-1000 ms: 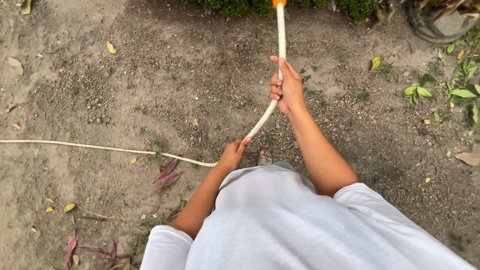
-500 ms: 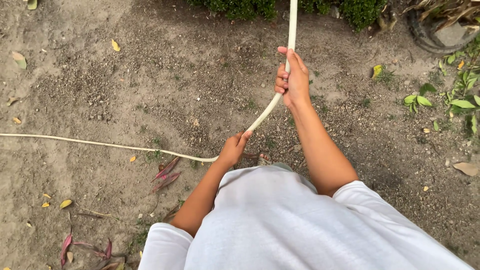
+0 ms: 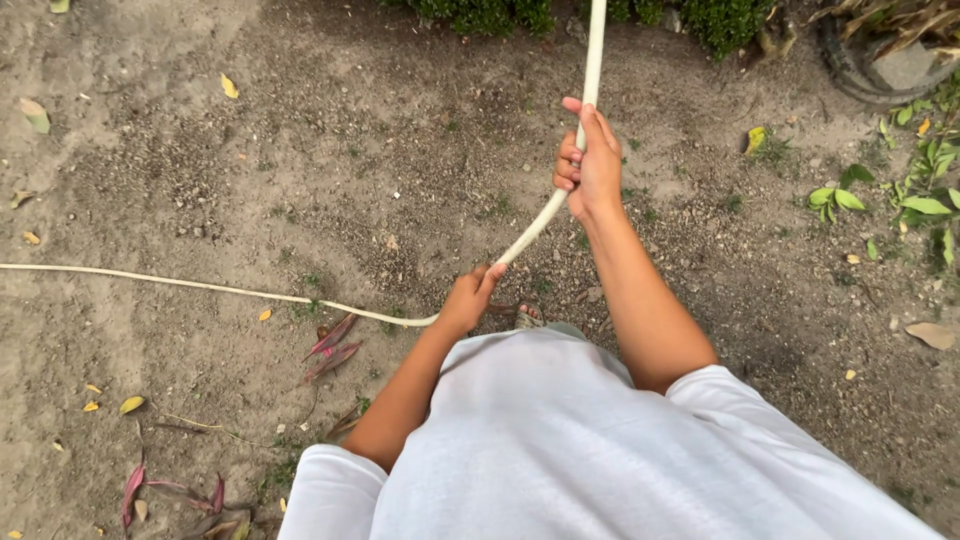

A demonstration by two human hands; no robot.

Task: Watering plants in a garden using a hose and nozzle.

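Both fists are clamped on the cream garden hose [image 3: 535, 222], the right hand [image 3: 590, 165] farther out where it runs up toward the hedge [image 3: 480, 12], the left hand [image 3: 468, 298] close to the body where it trails left across the sandy ground [image 3: 200, 170].

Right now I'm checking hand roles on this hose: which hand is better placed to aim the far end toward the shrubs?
Right hand: it grips the cream hose farther forward, nearer the shrubs. The left hand holds the trailing part.
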